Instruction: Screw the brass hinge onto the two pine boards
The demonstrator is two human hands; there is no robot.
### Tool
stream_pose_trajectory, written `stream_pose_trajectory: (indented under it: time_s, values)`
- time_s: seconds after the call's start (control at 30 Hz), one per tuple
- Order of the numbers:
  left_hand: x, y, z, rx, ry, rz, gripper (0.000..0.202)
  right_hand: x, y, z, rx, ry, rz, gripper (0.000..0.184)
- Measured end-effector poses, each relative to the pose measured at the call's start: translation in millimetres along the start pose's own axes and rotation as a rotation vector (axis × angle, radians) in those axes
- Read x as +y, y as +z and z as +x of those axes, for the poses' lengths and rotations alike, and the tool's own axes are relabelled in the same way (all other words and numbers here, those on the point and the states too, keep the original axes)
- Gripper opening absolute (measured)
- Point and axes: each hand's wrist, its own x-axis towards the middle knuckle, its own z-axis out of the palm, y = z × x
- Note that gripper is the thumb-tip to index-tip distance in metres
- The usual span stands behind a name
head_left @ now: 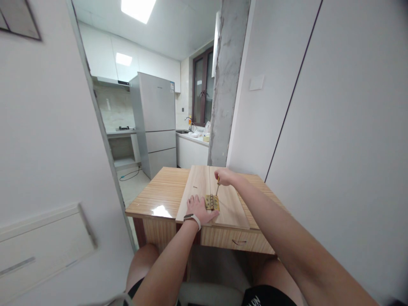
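Two pale wooden boards lie side by side on the desk, a left board and a right board. Across their seam sits a brass hinge. My left hand lies flat with fingers spread, pressing on the left board and the hinge's lower edge, the thumb reaching onto the right board. My right hand is closed around the yellow handle of a screwdriver. The screwdriver's shaft points down to the hinge's right leaf; its tip is too small to make out. A small dark screw rests on the left board.
The striped wooden desk has a drawer with a handle at its front. White walls stand close on both sides. Beyond the desk are a grey refrigerator, a sink and a cable on the floor.
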Motion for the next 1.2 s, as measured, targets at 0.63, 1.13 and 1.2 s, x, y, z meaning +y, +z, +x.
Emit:
stream_pose_trajectory:
  time_s: [0.63, 1.13, 1.2]
  values:
    - [0.2, -0.2, -0.9, 0.005, 0.003, -0.013, 0.104, 0.7, 4.4, -1.5, 0.080, 0.029, -0.020, 0.014]
    - [1.6, -2.5, -1.6, -0.006, -0.007, 0.006, 0.104, -2.4, 2.7, -2.5, 0.071, 0.190, 0.028, 0.053]
    - [2.1, -4.2, -2.3, -0.019, -0.006, 0.002, 0.105, -1.9, 3.5, -2.0, 0.075, 0.164, 0.004, 0.047]
